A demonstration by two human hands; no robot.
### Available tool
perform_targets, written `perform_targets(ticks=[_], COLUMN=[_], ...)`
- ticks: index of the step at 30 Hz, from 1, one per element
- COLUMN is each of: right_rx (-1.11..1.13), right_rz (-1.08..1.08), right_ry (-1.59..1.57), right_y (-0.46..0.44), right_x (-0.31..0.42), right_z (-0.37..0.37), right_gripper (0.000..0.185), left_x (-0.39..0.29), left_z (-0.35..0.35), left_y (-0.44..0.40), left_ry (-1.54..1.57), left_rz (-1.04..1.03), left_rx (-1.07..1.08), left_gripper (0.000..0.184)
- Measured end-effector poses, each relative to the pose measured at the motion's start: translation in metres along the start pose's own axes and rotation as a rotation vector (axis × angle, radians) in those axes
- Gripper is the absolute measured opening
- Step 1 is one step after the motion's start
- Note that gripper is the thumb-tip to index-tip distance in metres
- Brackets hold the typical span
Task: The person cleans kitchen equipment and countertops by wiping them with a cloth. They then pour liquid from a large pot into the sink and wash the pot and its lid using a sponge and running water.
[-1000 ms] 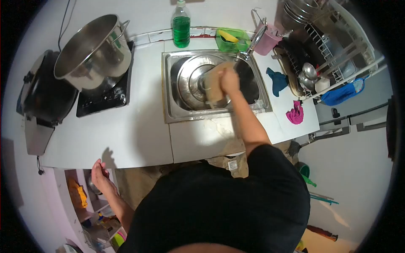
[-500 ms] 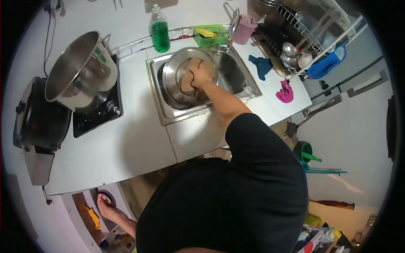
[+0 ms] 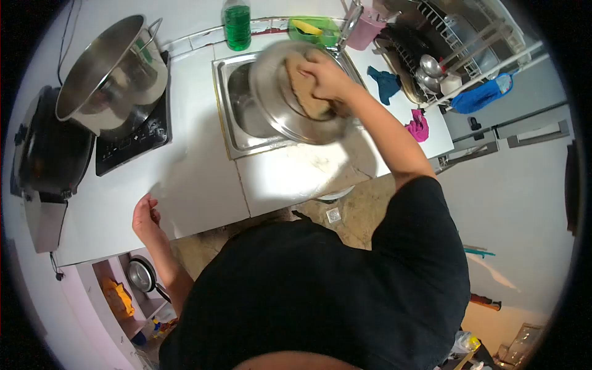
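Observation:
My right hand (image 3: 325, 75) is closed on a folded brown cloth pot holder (image 3: 302, 92), which lies against a round stainless-steel pot lid (image 3: 271, 92). Blurred by motion, the lid is tilted over the right part of the steel sink (image 3: 237, 132) and the counter edge beside it. The lid's handle, if there is one, is hidden under the cloth and fingers. My left hand (image 3: 146, 214) hovers at the counter's front edge, its fingers loosely bent and apart, with nothing visible in them.
A large steel pot (image 3: 123, 86) stands on a black induction cooker (image 3: 132, 145), beside a black cooker (image 3: 52, 145). Behind the sink are a green soap bottle (image 3: 238, 28) and a faucet (image 3: 350, 28). A dish rack (image 3: 459, 61) and cloths are on the right.
My right hand has raised the pot lid out of the sink and moved it right with the pot holder. My left hand has come up from beside the low shelf to the counter edge.

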State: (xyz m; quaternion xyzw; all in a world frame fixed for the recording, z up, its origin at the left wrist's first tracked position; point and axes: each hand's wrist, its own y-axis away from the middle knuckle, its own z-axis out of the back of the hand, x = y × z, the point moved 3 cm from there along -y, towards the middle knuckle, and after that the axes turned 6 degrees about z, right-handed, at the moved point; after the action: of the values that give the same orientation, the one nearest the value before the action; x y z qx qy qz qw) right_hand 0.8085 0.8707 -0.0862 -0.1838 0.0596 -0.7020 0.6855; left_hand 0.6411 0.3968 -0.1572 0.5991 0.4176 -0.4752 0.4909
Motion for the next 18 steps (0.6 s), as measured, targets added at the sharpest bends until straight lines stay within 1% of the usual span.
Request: perform_targets(ticks=[2,4,5,6,7,8,11,12,13,15,16,18], right_rx=[0.12,0.16,0.165,0.237,0.29,0.407,0.393,0.473,0.467,0.408,0.425,0.395], right_rz=[-0.061,-0.1,-0.157,-0.24,-0.248,-0.302,-0.316,-0.336,-0.349,-0.276,-0.277,-0.27], right_ry=[0.001,-0.037,-0.064,-0.038,-0.003,-0.017,0.013,-0.031,-0.026,-0.171,-0.283,-0.242], right_y=[0.036,0.072,0.093,0.111,0.127,0.135,0.161,0.164,0.165,0.168,0.175,0.182], right_x=[-0.006,0.014,0.018,0.023,0.025,0.031,0.029,0.027,0.024,0.022,0.014,0.011], right_z=[0.011,0.029,0.03,0.031,0.029,0.034,0.028,0.028,0.031,0.041,0.039,0.042], right_gripper=[0.04,0.039,0.037,0.037,0.04,0.036,0.039,0.042,0.042,0.044,0.054,0.063], left_x=[0.001,0.001,0.002,0.003,0.002,0.002,-0.011,-0.011,-0.011,-0.006,-0.004,0.002], left_z=[-0.002,0.006,0.01,0.013,0.016,0.019,0.018,0.02,0.023,0.019,0.02,0.03], left_y=[0.007,0.007,0.008,0.007,0.005,0.006,0.0,-0.004,-0.01,-0.016,-0.018,-0.024], left_ry=[-0.018,-0.025,-0.041,-0.033,-0.023,-0.016,-0.041,-0.038,-0.03,-0.022,-0.018,-0.027], left_rz=[0.04,0.034,0.032,0.039,0.05,0.063,0.05,0.045,0.031,0.021,0.036,0.003], left_rx=[-0.008,-0.04,-0.05,-0.067,-0.103,-0.139,-0.122,-0.119,-0.129,-0.116,-0.087,-0.103], left_gripper=[0.022,0.022,0.022,0.022,0.022,0.023,0.023,0.023,0.022,0.021,0.02,0.018])
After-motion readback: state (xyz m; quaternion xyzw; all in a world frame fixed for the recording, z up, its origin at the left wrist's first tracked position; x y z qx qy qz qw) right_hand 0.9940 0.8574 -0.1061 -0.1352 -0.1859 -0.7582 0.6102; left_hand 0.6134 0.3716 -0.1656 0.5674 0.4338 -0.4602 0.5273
